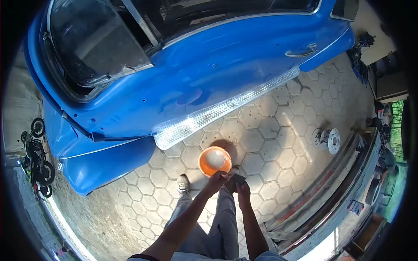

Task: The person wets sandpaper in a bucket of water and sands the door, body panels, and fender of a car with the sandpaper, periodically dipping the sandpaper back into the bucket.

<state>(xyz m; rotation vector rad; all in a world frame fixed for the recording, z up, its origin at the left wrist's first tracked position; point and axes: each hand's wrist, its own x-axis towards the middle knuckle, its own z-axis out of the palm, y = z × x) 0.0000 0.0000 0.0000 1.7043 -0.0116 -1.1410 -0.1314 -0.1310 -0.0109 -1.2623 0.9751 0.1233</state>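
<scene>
My left hand [217, 179] is closed at the near rim of an orange bucket [203, 165] holding pale, cloudy liquid, its fingers on a dark grey flat piece [235, 180], perhaps a sheet or pad. My right hand [243, 191] grips the right side of this piece. Both hands are in front of my legs, over the paved floor. Beyond the bucket stands a blue car [170, 87] with a shiny textured metal running board [196, 122] along its lower side.
A motorcycle [40, 169] stands at the left. At the right are a wheel hub [332, 141], long rails and planks [331, 191], stacked clutter and a person [389, 163]. Hexagonal pavers [274, 143] cover the floor around the car.
</scene>
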